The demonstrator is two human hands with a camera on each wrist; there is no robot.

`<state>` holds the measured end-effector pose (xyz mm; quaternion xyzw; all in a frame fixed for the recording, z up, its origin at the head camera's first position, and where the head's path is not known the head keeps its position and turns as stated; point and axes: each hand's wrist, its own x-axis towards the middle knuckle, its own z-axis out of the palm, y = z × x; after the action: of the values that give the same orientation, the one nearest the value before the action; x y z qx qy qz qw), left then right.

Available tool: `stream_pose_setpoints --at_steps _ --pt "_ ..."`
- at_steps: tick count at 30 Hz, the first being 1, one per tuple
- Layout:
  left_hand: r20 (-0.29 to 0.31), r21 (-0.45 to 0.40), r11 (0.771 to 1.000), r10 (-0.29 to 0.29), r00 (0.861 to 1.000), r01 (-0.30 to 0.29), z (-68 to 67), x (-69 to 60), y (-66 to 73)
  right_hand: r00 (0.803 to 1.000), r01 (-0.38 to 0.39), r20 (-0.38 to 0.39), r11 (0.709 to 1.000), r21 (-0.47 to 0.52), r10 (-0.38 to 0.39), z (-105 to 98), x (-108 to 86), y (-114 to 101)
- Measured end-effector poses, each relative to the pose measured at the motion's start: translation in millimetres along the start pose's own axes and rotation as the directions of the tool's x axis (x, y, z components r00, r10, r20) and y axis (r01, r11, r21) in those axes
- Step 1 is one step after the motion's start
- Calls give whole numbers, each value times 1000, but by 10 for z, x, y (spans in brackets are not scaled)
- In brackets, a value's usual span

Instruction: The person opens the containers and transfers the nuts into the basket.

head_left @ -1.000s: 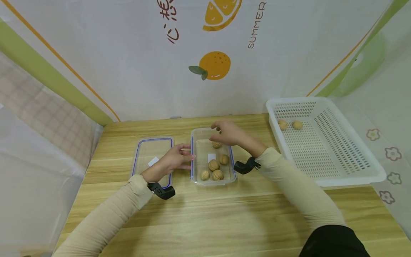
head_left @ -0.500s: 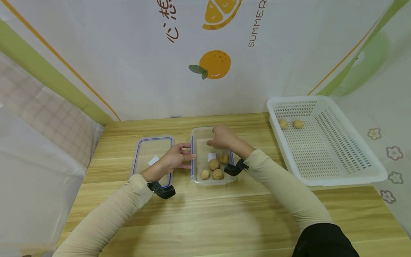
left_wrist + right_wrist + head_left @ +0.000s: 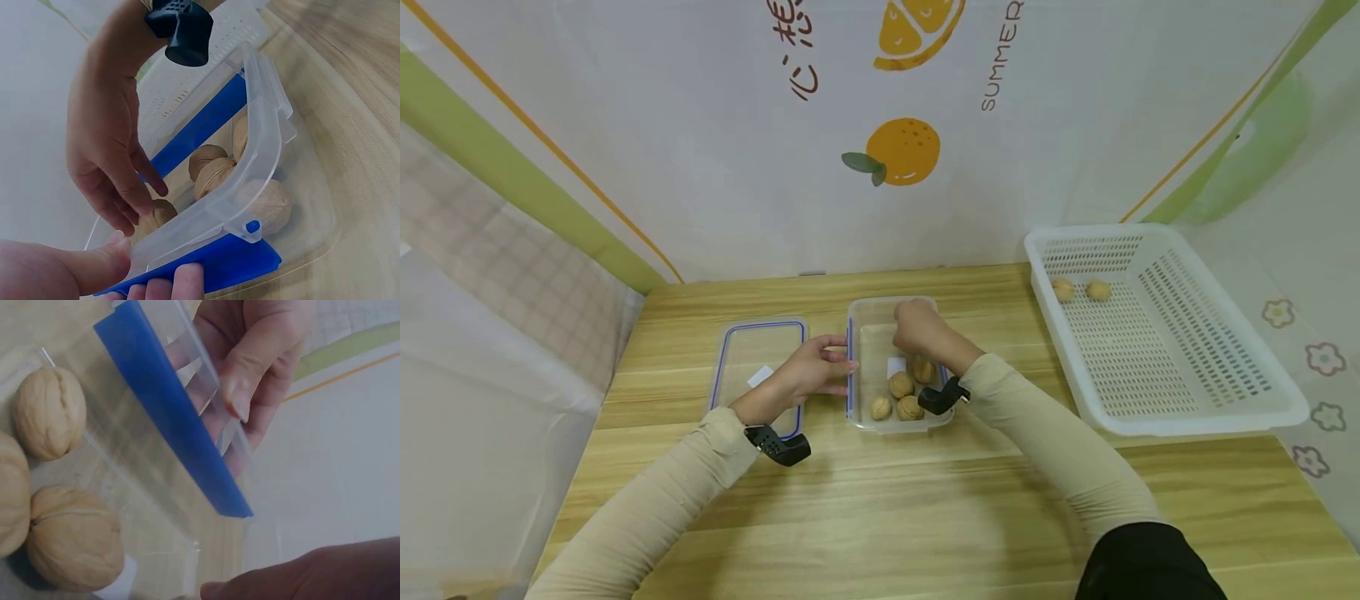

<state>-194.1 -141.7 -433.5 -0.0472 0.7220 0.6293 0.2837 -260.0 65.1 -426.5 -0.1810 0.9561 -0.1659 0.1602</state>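
Note:
A clear plastic food container (image 3: 871, 346) with blue side clips stands mid-table, several walnuts (image 3: 901, 384) inside it. My left hand (image 3: 808, 368) holds its left wall, thumb over the rim and fingers outside, by the blue clip (image 3: 172, 419). My right hand (image 3: 922, 329) reaches down into the far right part of the container. In the left wrist view its fingertips are at a walnut (image 3: 164, 214), which they seem to pinch. From the head view that walnut is hidden beneath the hand. A small white label (image 3: 896, 366) shows on the container's bottom.
The container's lid (image 3: 745, 346), with a blue seal, lies flat on the left, partly under my left hand. At the right stands a white slotted basket (image 3: 1150, 358) with two walnuts (image 3: 1098, 290) in its far left corner. A printed curtain (image 3: 737, 183) borders the table's back.
My right hand has come down from above the container onto the far walnut, its fingers drawing in. The left hand has kept its hold.

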Motion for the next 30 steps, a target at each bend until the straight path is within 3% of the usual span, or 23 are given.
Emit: stream_pose_setpoints --at_steps 6,14,18,22,30 --pt "0 -1 1000 1 1000 -1 7 -2 6 998 48 -31 999 18 -48 51 27 56" --pt "-4 -8 1000 -5 1000 5 13 13 5 999 25 -43 998 53 -23 59 3 -12" --pt "-4 -7 1000 -1 1000 1 10 14 3 1000 -16 -20 988 152 19 100 38 -13" --pt "-4 -3 1000 1 1000 -1 10 14 4 999 -30 -3 960 277 32 136 64 4" --pt "-8 -6 1000 -4 1000 4 12 31 -5 999 -31 -8 927 375 37 182 92 49"
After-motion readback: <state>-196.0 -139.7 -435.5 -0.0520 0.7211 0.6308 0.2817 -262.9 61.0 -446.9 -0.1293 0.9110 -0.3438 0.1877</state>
